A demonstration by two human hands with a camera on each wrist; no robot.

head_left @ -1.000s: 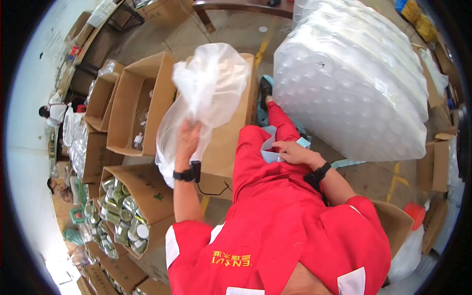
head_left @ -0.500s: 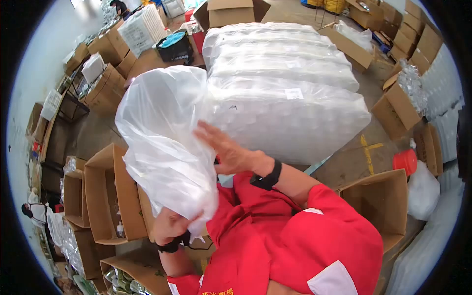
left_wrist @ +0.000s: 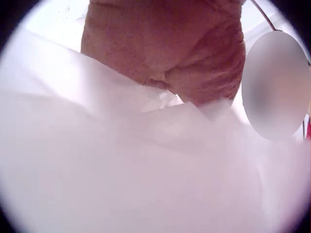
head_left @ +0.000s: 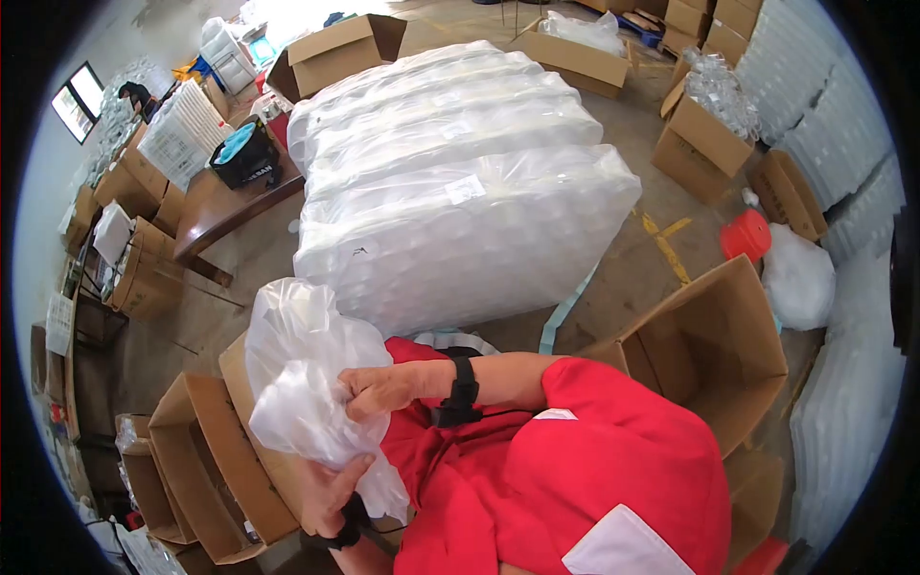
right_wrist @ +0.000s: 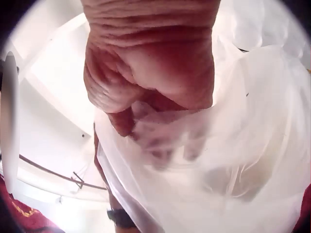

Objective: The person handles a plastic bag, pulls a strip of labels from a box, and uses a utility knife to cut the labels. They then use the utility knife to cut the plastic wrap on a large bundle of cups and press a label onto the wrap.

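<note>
Wrapped packs block the space ahead of the right hand; open cartons bound the left side. Free passage lies over the floor between the packs and the large carton on the right.

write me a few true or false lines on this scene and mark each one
1. The right hand grips the plastic bag. True.
2. Only one hand is on the plastic bag. False: the left hand holds it too.
3. The black tub stands on the brown table. True.
4. The person wears blue sleeves. False: the right sleeve is red.
5. The floor marking is yellow. True.
</note>
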